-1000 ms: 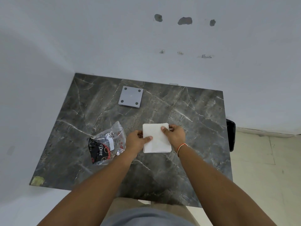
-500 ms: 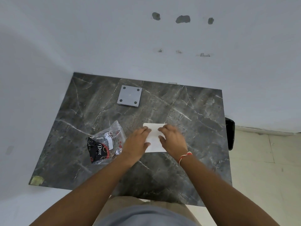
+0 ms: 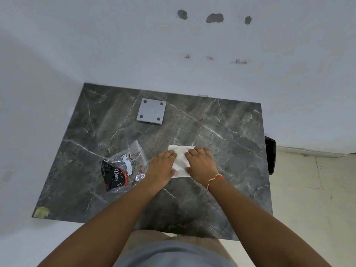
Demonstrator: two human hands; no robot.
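A white folded tissue (image 3: 180,160) lies flat on the dark marble table (image 3: 221,143). My left hand (image 3: 162,166) lies palm down on its left side with straight fingers. My right hand (image 3: 201,163), with a red and white thread at the wrist, presses flat on its right side. Both hands cover most of the tissue; only a middle strip and the far edge show.
A crumpled clear and black tissue packet (image 3: 123,167) lies just left of my left hand. A grey square plate (image 3: 151,111) with a hole in each corner sits at the back of the table. White walls border the back and left; a black bin (image 3: 270,155) stands off the right edge.
Both hands moved from pinching the tissue's sides onto its top, and now lie flat over it. The tissue looks shorter than one second ago.
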